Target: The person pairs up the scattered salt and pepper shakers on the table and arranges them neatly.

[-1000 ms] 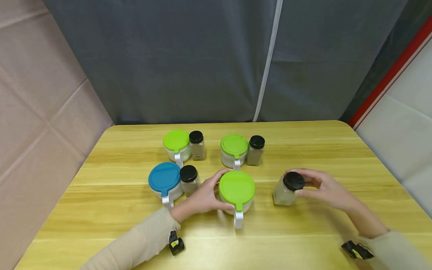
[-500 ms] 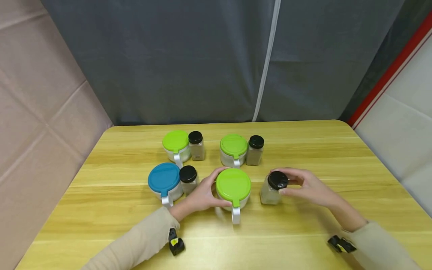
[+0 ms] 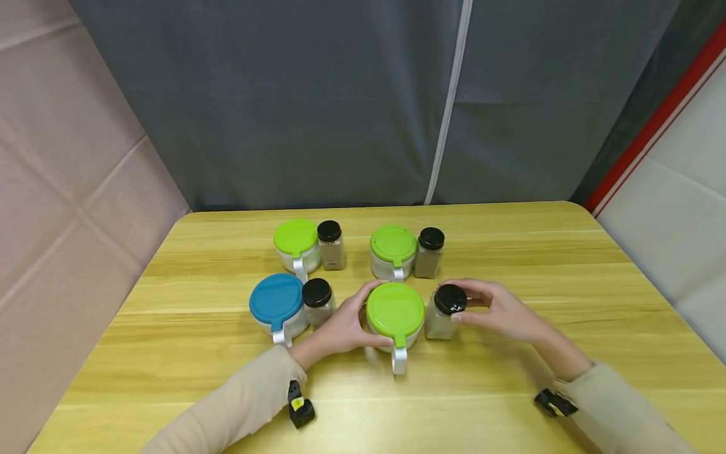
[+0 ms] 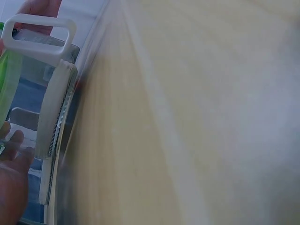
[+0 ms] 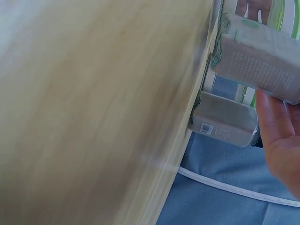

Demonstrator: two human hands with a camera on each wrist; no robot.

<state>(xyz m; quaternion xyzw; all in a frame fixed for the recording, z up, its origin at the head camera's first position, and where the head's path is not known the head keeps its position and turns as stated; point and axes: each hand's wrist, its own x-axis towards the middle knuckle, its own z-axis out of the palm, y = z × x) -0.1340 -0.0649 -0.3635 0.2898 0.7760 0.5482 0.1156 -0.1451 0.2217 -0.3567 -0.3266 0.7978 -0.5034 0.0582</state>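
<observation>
In the head view, my left hand (image 3: 343, 328) grips the left side of a seasoning pot with a bright green lid (image 3: 395, 310) and a white handle pointing toward me. Just right of it, my right hand (image 3: 501, 313) pinches a clear square spice jar (image 3: 441, 323) by its black lid from the right. Pot and jar stand close together; whether they touch I cannot tell. From the right wrist, the jar's printed side (image 5: 258, 61) shows above the right-hand fingers (image 5: 269, 117). In the left wrist view, the pot's white handle (image 4: 40, 21) appears at upper left.
Left of my left hand stand a blue-lidded pot (image 3: 276, 299) and a black-lidded jar (image 3: 318, 302). Behind are two more pairs: green-lidded pots (image 3: 295, 238) (image 3: 393, 246) with black-lidded jars (image 3: 331, 246) (image 3: 429, 253). A dark curtain (image 3: 317, 107) hangs behind the wooden table (image 3: 187, 353).
My right hand has brought the spice jar leftward, up beside the green-lidded pot. The pot in my left hand has shifted slightly away from me. The other pots and jars have stayed put.
</observation>
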